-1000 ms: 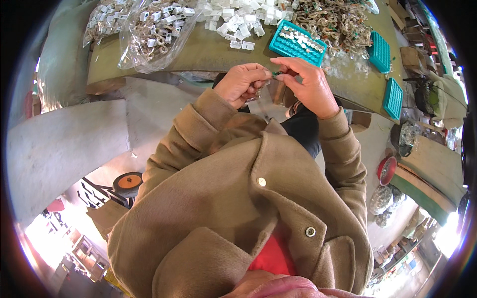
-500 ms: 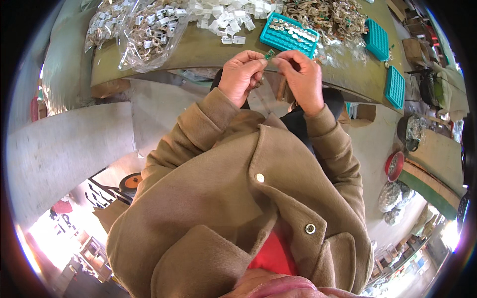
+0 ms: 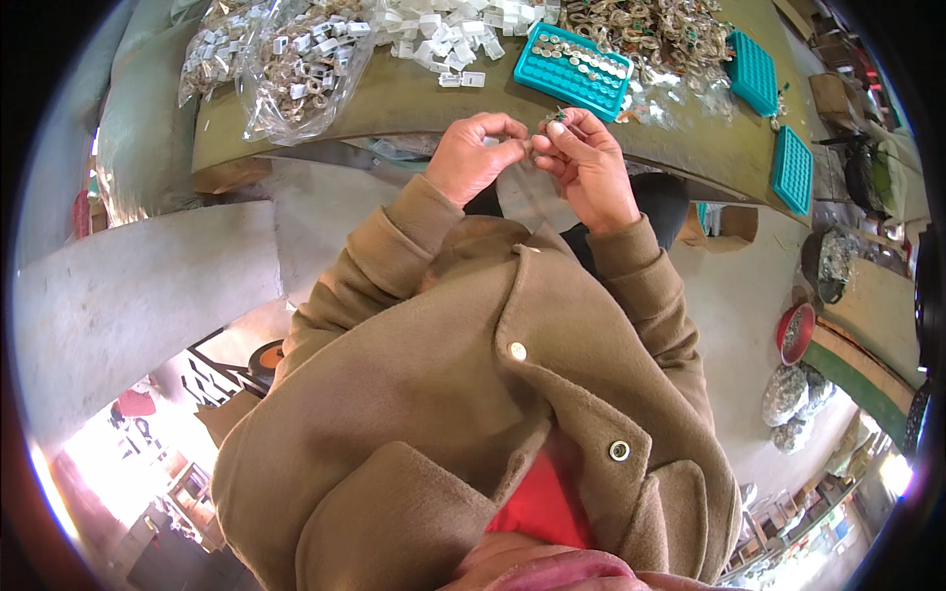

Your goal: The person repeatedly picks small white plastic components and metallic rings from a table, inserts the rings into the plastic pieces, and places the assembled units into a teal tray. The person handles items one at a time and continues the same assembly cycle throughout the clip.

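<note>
My right hand (image 3: 588, 165) is closed, with a small green circuit board (image 3: 559, 116) pinched between thumb and fingers at its upper edge. Its fingertips are close to those of my left hand (image 3: 477, 160). My left hand is closed in a pinch; whatever sits between its thumb and forefinger is too small to make out. Both hands are held up just over the table's near edge. Beyond them lies a teal tray (image 3: 571, 79) with rows of round cells, some holding shiny round button-like pieces.
White plastic housings (image 3: 448, 34) lie heaped on the table (image 3: 414, 98), left of tangled wire coils (image 3: 655, 34). Clear bags (image 3: 305, 84) of white parts stand at the left. Two more teal trays (image 3: 752, 74) lie at the right. A red bowl (image 3: 795, 333) is on the floor.
The green board has passed from my left fingertips into my right hand, which has turned palm inward. My left hand has moved down slightly, still pinching.
</note>
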`<state>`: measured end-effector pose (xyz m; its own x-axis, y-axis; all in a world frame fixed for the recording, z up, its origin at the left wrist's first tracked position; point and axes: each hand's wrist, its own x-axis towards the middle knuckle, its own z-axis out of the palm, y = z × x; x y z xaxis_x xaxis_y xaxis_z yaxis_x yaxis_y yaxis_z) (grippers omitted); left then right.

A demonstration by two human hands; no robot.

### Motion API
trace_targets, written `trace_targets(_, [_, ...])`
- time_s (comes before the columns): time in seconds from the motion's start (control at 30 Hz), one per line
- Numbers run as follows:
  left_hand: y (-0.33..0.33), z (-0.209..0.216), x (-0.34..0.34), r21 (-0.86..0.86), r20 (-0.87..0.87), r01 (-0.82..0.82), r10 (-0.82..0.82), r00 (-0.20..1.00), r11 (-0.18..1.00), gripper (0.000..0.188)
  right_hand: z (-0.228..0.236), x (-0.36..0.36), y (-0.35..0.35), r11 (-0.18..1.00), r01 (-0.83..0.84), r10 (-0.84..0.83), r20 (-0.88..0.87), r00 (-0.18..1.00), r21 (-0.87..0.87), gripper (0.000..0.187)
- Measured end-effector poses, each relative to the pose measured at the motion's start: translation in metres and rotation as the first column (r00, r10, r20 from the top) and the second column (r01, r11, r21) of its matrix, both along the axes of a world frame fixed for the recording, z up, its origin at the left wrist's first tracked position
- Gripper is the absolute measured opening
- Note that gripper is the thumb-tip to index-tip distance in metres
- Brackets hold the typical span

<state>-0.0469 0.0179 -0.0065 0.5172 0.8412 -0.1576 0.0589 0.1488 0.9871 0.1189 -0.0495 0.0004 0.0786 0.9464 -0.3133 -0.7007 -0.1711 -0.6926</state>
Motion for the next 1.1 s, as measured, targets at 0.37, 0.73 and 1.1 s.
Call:
trace_targets(0.37, [0.064, -0.014, -0.037, 0.74, -0.526, 0.112, 0.467, 0.711, 0.664, 0.01, -0.012, -0.005, 0.003, 0.998, -0.067, 0.066, 0.129, 0.989, 0.003, 0.009])
trace_targets(0.73, [0.023, 0.006, -0.005, 0.013, -0.031, -0.018, 0.019, 0.999, 1.0, 0.023, 0.002, -0.019, 0.015, 0.976, 0.069, -0.136, 0.326, 0.935, 0.208, 0.008])
trace_targets(1.1, [0.016, 0.017, -0.008, -0.477, 0.149, 0.146, -0.085, 0.985, 0.866, 0.031, -0.01, -0.013, 0.005, 0.976, 0.052, -0.172, 0.609, 0.774, 0.21, 0.008])
